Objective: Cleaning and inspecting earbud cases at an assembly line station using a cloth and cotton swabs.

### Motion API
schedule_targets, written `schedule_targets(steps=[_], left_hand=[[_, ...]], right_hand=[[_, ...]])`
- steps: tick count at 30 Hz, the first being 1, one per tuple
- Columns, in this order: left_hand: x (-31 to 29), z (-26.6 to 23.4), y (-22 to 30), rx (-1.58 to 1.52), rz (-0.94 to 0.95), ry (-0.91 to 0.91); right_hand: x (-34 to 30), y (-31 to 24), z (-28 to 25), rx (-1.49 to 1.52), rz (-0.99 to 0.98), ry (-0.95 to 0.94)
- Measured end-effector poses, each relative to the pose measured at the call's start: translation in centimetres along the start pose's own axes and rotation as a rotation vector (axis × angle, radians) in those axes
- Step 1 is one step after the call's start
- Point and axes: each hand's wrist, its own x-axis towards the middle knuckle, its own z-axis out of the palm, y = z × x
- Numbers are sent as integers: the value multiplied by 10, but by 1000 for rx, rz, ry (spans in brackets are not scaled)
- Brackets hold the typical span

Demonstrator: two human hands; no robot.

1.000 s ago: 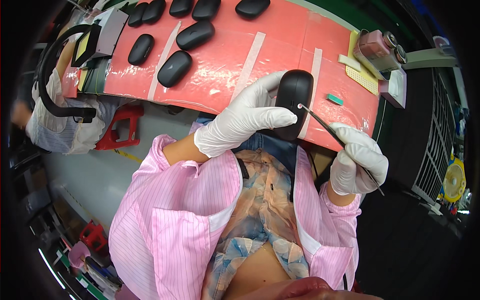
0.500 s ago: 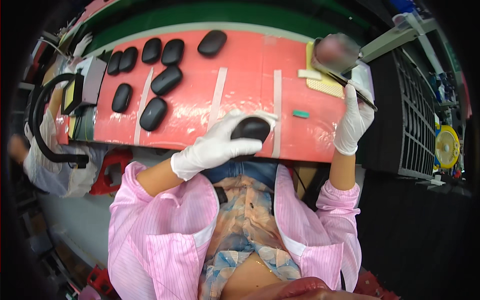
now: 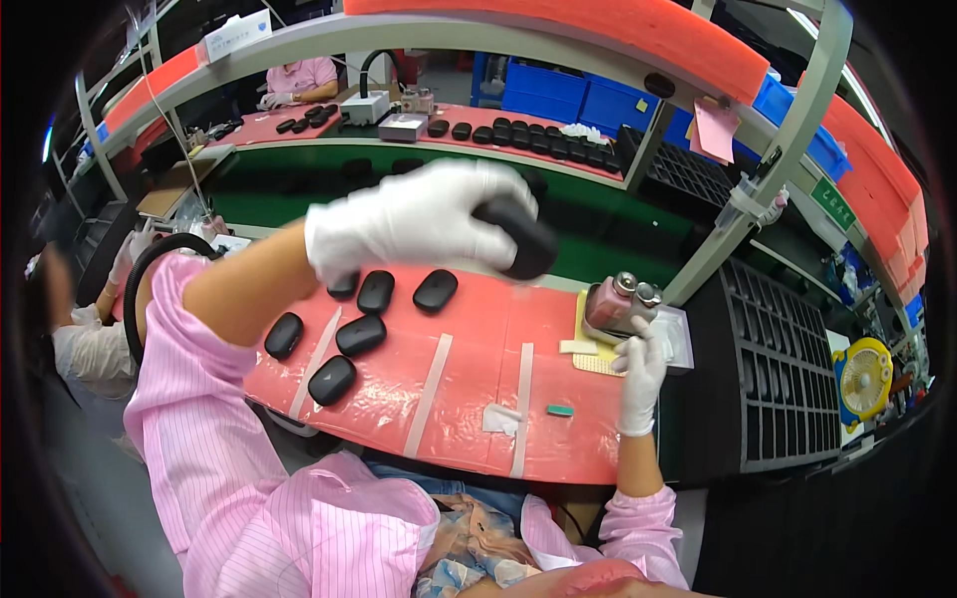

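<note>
Raised above the far edge of the red work mat, my left hand, in a white glove, grips a smooth black oval case. My gloved right hand is at the mat's right side, just in front of two metal-capped bottles; its fingers are stretched out and I see nothing in them. Several similar black cases lie on the left half of the mat, one of them nearest to me. A white wipe lies beside a small green strip.
A yellow pad bears a pale block. To the right stand a black slotted rack and a yellow fan. A metal frame post rises behind. Across a green belt, another person sits at a bench with more cases.
My left hand has lifted the case up and away from the mat's front; the wipe now lies on the mat. Tweezers no longer show in my right hand. The view has tilted up.
</note>
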Motion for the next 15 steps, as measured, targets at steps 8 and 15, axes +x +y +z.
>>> schedule_targets(steps=[8,15], left_hand=[[181,-135,83,-688,199,569],[355,-143,65,-166,260,438]], right_hand=[[-44,9,86,-85,-50,-348],[-48,39,83,-242,-210,-309]])
